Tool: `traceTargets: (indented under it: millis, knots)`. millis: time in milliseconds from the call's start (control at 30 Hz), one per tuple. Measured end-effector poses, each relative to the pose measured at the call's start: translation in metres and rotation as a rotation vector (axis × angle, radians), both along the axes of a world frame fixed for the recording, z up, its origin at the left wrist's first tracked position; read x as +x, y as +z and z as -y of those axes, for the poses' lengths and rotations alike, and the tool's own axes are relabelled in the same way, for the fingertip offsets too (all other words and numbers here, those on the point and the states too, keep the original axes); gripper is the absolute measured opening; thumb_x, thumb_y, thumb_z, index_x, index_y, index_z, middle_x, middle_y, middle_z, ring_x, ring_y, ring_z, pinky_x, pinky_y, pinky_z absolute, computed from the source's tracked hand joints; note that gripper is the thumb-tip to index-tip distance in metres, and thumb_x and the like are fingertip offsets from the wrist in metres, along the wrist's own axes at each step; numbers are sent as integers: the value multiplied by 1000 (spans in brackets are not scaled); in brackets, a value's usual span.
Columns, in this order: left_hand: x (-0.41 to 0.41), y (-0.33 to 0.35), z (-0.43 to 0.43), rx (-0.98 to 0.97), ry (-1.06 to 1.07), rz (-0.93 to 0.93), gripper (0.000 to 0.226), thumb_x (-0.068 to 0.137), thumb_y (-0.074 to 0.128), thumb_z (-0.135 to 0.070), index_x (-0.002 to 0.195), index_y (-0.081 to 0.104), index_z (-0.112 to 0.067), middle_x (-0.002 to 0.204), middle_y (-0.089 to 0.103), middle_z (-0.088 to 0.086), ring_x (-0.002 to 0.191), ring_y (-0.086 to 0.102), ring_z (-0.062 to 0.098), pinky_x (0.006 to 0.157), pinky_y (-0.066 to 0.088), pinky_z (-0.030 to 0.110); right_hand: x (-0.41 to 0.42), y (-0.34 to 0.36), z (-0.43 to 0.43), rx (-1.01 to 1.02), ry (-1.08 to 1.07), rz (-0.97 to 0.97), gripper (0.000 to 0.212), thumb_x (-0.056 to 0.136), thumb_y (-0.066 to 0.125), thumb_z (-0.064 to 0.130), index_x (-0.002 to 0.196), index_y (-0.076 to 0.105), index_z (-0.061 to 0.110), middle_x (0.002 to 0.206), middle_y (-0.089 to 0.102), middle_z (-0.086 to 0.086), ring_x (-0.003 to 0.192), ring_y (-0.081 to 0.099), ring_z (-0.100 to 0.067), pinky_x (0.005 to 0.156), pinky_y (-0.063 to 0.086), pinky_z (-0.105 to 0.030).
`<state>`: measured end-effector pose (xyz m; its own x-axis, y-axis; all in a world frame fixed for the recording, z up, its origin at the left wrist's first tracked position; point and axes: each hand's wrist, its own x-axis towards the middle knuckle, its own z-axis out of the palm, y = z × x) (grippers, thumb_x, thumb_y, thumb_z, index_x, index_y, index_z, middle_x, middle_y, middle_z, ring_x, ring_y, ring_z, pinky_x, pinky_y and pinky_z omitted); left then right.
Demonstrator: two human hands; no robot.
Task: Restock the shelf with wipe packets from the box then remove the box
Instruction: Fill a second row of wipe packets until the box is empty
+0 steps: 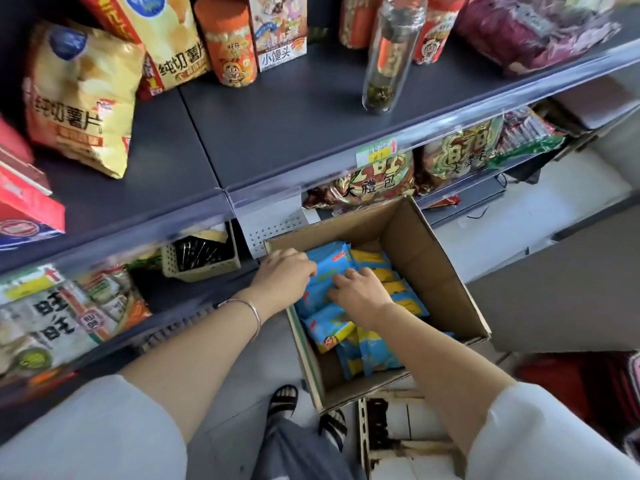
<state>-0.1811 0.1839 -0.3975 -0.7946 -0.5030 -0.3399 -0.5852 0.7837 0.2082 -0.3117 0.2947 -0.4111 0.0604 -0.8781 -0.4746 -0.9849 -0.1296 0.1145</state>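
Down in the box [433,265] on the floor, below the shelf [277,133]: reaching among the wipe packets [325,323]. Curling fingers of left hand [282,271] round one blue packet's edge; pressing bent fingers of right hand [358,291] onto the pile, grip impossible to tell. Risks dropping slippery packets if lifting too many together.

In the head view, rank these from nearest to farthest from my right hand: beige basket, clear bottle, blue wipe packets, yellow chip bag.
1. blue wipe packets, in the box, right under the right hand.
2. beige basket, lower shelf, off to the left.
3. clear bottle, upper shelf, above the box.
4. yellow chip bag, upper shelf, far left.
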Motion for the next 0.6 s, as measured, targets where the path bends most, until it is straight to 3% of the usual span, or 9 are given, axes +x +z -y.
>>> traceTargets:
  millis: [233, 367, 467, 600]
  knots:
    - [-28, 15, -4, -65, 162, 88, 38, 85, 46, 0, 113, 59, -22, 111, 61, 7, 103, 51, 32, 76, 37, 33, -45, 25, -4, -77, -280, 78, 41, 93, 54, 31, 132, 45, 29, 124, 57, 0, 119, 51, -26, 90, 40, -37]
    - [-43, 9, -13, -55, 124, 188, 33, 91, 42, -3, 118, 57, -17, 118, 60, 9, 109, 53, 32, 84, 38, 34, -65, 33, -12, -133, -488, 106, 31, 93, 53, 27, 124, 50, 23, 118, 56, -3, 116, 50, -28, 78, 46, -36]
    - [-50, -3, -25, -35, 59, 263, 20, 94, 46, -10, 110, 57, -15, 114, 60, 9, 110, 52, 30, 92, 37, 37, -71, 30, -20, -151, -646, 139, 31, 93, 53, 28, 124, 52, 23, 116, 57, -4, 113, 51, -30, 78, 47, -38]
    - [-54, -25, -41, -90, 34, 277, 21, 91, 55, -15, 112, 56, -14, 118, 58, 8, 118, 48, 28, 97, 36, 39, -69, 20, -28, -167, -713, 120, 30, 94, 52, 27, 123, 52, 20, 115, 57, -5, 109, 54, -31, 73, 44, -36]
